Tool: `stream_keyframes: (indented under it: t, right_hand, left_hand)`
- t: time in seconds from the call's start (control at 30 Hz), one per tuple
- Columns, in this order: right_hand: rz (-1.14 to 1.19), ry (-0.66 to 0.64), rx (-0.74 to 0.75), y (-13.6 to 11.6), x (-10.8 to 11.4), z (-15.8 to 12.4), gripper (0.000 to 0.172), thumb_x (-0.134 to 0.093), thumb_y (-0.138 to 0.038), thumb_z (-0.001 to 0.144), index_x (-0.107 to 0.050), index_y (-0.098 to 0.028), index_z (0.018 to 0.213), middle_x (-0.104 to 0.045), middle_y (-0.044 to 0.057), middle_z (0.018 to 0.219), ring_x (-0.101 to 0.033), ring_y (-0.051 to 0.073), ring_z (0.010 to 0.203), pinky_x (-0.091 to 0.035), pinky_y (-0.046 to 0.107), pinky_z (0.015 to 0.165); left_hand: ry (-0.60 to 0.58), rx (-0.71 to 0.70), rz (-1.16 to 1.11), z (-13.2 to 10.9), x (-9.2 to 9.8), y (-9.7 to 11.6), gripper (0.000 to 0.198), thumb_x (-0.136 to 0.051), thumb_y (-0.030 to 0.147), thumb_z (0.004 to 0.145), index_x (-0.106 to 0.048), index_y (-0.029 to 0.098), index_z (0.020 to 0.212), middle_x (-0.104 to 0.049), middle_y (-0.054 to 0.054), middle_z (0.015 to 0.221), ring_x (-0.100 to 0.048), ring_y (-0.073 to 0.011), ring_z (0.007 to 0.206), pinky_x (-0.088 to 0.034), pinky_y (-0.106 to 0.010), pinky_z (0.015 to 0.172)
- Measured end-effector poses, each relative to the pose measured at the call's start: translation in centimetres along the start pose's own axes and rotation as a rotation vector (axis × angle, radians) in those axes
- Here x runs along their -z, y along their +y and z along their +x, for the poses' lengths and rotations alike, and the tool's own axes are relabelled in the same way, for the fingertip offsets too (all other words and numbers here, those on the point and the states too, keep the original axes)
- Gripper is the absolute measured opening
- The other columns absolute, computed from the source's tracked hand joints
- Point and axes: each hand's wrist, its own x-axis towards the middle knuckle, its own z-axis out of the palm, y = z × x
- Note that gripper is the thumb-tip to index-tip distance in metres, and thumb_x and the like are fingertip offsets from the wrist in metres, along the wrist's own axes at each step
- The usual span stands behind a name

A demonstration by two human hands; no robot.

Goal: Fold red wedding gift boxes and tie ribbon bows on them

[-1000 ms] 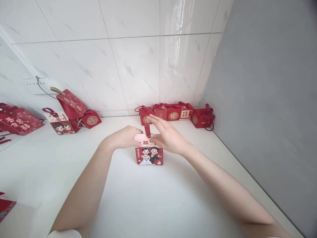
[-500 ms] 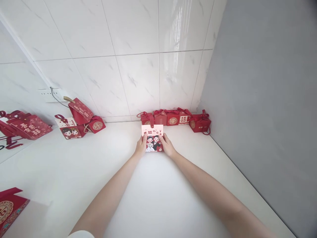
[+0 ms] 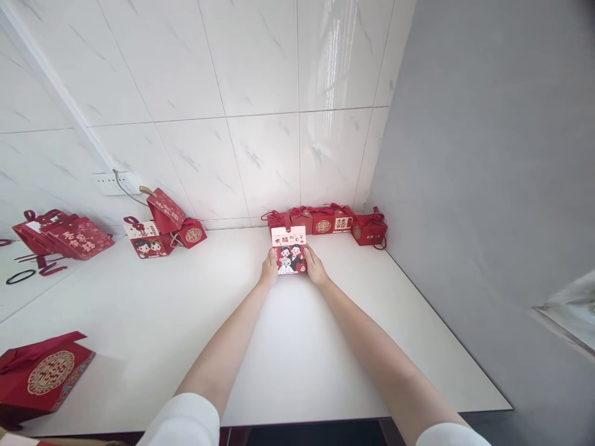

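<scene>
A small red and pink gift box [image 3: 289, 249] printed with a cartoon couple stands on the white counter [image 3: 288, 347], just in front of the row of boxes at the back wall. My left hand [image 3: 269, 270] grips its left side and my right hand [image 3: 313, 267] grips its right side, fingers closed against the box. Both arms stretch far forward. The box stands upright, close to the row of red gift boxes [image 3: 325, 222] behind it.
More red gift boxes and bags [image 3: 162, 226] lie at the back left by a wall socket [image 3: 111, 183]. Other red bags [image 3: 65, 235] sit at far left. A large red box [image 3: 44, 378] stands at the near left edge. A grey wall [image 3: 488, 186] bounds the right.
Both hands moved from closing the box top to gripping its sides, and the box has been pushed back toward the row at the wall. The view has pulled back.
</scene>
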Motion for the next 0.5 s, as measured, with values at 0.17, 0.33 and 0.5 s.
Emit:
stream_keyframes:
  t: [0.17,0.33,0.5]
  right_hand:
    - [0.008,0.072,-0.063,0.3,0.3,-0.6,0.070,-0.051,-0.060,0.083,-0.031,-0.022,0.139,-0.057,0.012,0.128,-0.062,0.021,0.103,-0.049,0.037,0.089]
    - [-0.039,0.060,-0.066,0.2,0.8,-2.0,0.042,-0.057,-0.059,0.079,-0.053,-0.021,0.095,-0.064,0.006,0.099,-0.060,0.020,0.090,-0.047,0.032,0.082]
    - [-0.108,0.016,-0.051,-0.8,0.7,-2.4,0.039,-0.052,-0.058,0.083,-0.049,-0.021,0.072,-0.059,0.002,0.081,-0.054,0.019,0.079,-0.043,0.032,0.078]
  left_hand:
    - [0.009,-0.014,0.002,-1.5,0.5,0.6,0.060,-0.032,0.062,0.091,-0.037,0.023,0.135,-0.062,-0.010,0.123,-0.063,-0.0210,0.104,-0.046,-0.034,0.092]
    - [0.090,0.023,-0.005,-3.3,0.8,0.3,0.055,-0.036,0.066,0.087,-0.049,0.020,0.113,-0.066,-0.011,0.110,-0.063,-0.0220,0.095,-0.048,-0.033,0.083]
    - [0.096,0.027,-0.058,-2.7,0.3,0.1,0.058,-0.034,0.067,0.087,-0.061,0.017,0.099,-0.068,-0.009,0.102,-0.063,-0.0229,0.094,-0.048,-0.033,0.084]
